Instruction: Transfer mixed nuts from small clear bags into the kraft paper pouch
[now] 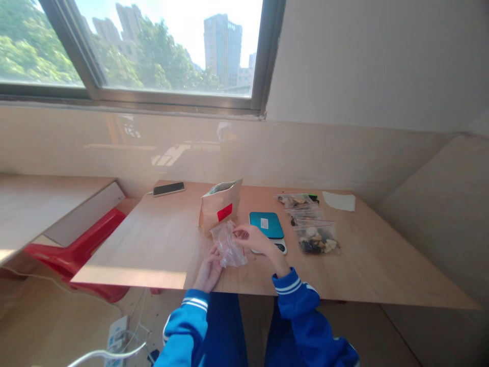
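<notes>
A bunch of clear plastic bags (228, 247) is between my hands near the table's front edge. My left hand (210, 268) holds its lower left side, fingers closed on it. From the right, my right hand (252, 238) pinches its upper right side. Just behind the plastic stands an open brown paper pouch (219, 205) with a red label. A scale with a teal top (266, 225) lies to the right, its front partly hidden by my right hand. Further right are several zip bags (317, 240) filled with dark and pale dried pieces.
At the back left of the table (145, 244) lies a phone (168, 188) with a cable. A white paper (339, 201) is at the back right. A red stool (82, 244) stands left of the table, and a power strip (116, 336) is on the floor.
</notes>
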A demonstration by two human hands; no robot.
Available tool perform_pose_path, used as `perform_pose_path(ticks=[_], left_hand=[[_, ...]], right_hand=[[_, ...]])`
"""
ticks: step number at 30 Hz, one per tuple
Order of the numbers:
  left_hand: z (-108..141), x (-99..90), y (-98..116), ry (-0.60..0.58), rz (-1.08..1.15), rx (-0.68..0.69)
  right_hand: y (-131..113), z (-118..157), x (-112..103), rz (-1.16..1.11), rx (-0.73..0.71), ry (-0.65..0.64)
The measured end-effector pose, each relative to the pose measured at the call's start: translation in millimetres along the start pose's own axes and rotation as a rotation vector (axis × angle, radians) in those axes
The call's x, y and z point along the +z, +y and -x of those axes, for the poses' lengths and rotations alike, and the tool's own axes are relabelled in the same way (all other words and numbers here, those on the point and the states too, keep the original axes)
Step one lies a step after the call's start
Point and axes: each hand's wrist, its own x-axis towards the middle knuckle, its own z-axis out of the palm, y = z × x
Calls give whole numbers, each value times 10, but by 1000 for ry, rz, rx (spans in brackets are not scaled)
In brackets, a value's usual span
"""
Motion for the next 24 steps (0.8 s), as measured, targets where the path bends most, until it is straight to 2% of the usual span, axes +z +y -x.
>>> perform_pose_path(ticks=[3,5,8,10,12,14,17,20,24], left_hand=[[-6,-6,-3,-5,2,14],[-11,-11,-6,-11,1,21],[-19,-23,-12,-22,-3,25],[-23,-36,-16,-29,-2,23],[-25,-51,-21,-33,1,20],[-28,-65,-27,-39,5,18],[-35,-83,-35,-54,6,18],[-42,-94,-39,-62,9,17],[-39,-85,-38,-51,16,19]], right_hand=[[-68,-25,-228,-42,-14,128],[-166,-120,-396,-82,-64,258],[-381,-396,-567,-98,-154,444],[-530,-621,-591,-38,-203,529],[-647,-817,-548,81,-219,546],[-714,-942,-469,231,-186,498],[-725,-977,-367,387,-118,440],[-683,-894,-340,364,-140,496],[-597,-737,-338,195,-212,583]])
